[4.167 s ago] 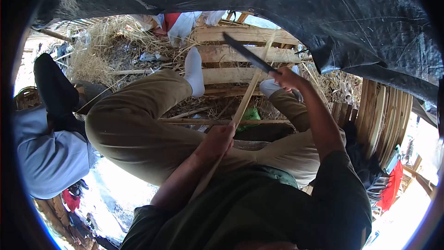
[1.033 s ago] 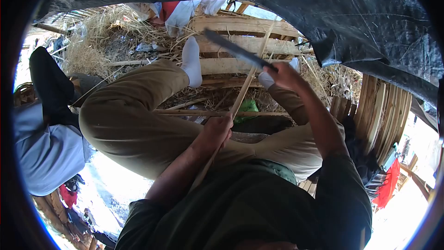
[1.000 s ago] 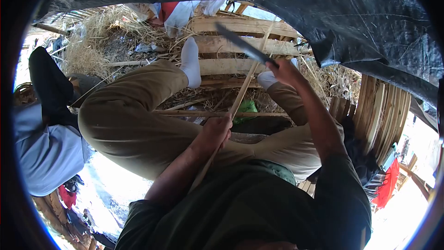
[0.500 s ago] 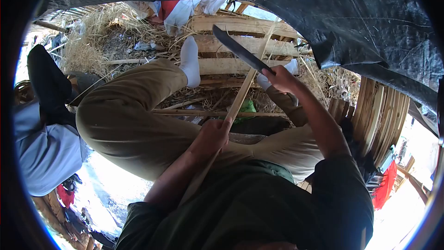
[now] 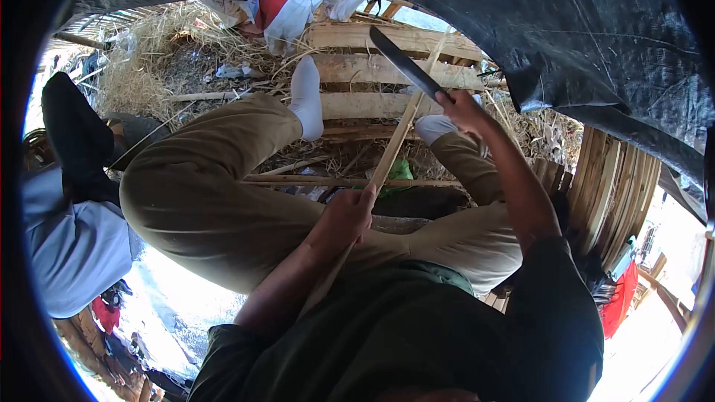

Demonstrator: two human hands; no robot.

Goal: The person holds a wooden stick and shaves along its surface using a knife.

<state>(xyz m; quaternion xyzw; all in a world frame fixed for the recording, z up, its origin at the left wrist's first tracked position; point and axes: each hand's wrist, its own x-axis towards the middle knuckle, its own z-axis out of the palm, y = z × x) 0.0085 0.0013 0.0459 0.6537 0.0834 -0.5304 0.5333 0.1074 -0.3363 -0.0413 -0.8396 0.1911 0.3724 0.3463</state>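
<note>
Both tools stay gripped: the left hand [image 5: 345, 217] holds the wooden strip [image 5: 392, 150], the right hand [image 5: 466, 112] the knife [image 5: 407, 66]. The knife's tip has moved farther right.

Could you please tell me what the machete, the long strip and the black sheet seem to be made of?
Machete: probably a steel blade, dark with a dull sheen.
Long strip: wood or bamboo, I can't tell which; pale, unpainted-looking, straight-edged.
Black sheet: likely plastic tarpaulin, judging by its shiny creases.

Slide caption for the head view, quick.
Left hand grips a pale strip; right hand holds a long dark knife.
</note>
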